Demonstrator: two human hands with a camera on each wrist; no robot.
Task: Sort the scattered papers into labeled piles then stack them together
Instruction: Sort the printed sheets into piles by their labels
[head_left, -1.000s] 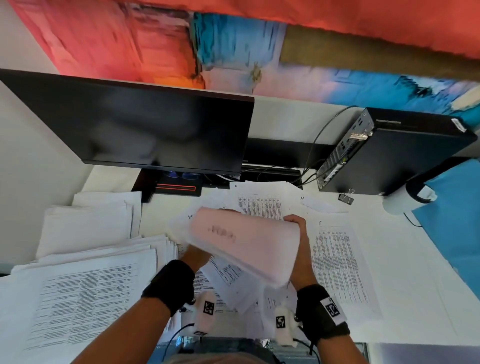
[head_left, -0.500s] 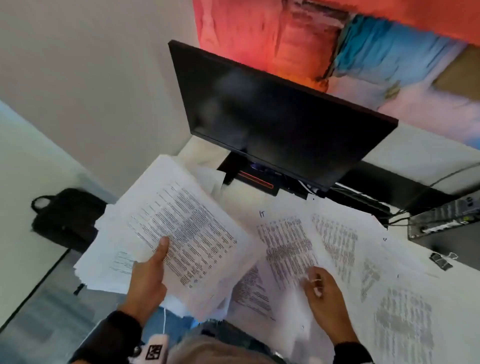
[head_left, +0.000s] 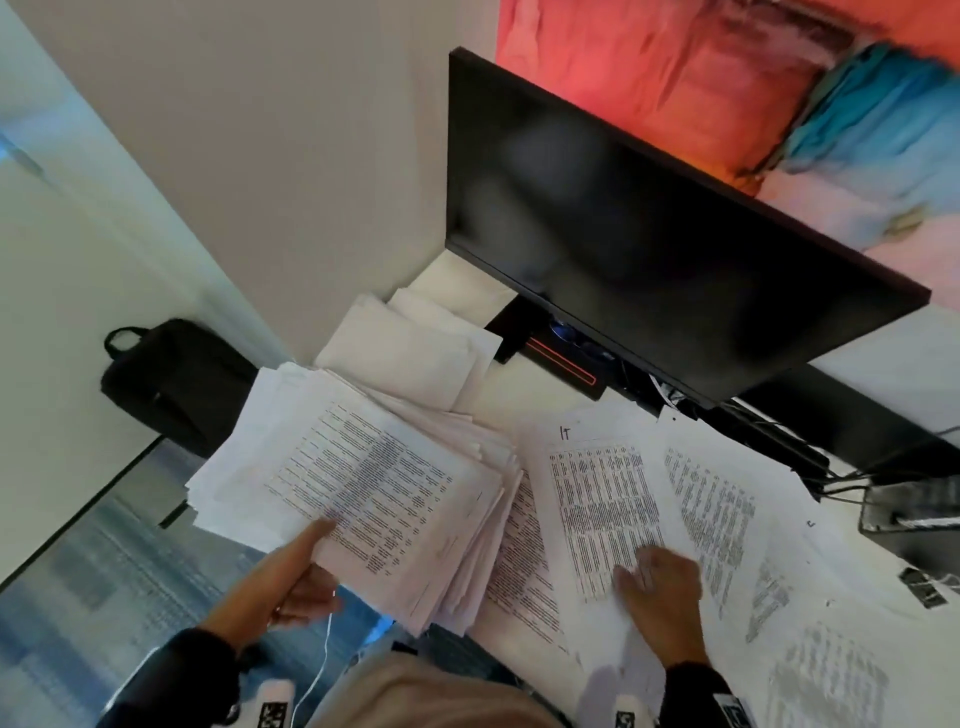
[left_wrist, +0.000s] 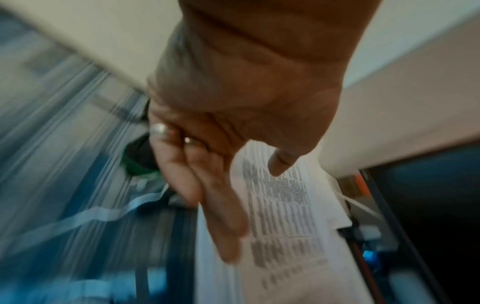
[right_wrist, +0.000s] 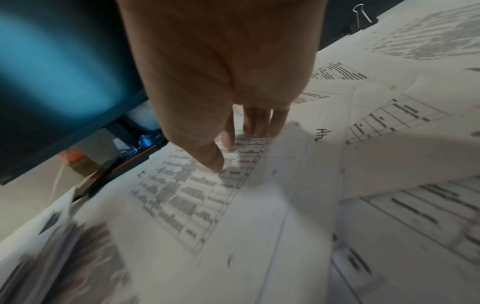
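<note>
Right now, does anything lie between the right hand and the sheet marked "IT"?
Nothing visible does. The right hand already rests on the sheet marked "IT", fingers on its printed table; the wrist view shows the fingertips touching the paper.

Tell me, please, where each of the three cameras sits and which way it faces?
Head: worn on the head, looks down at the stack, papers and monitor; both hands show.
Left wrist: looks along the left hand, which grips the stack.
Right wrist: looks along the right hand, fingers on the papers.
Shared: the monitor.
</note>
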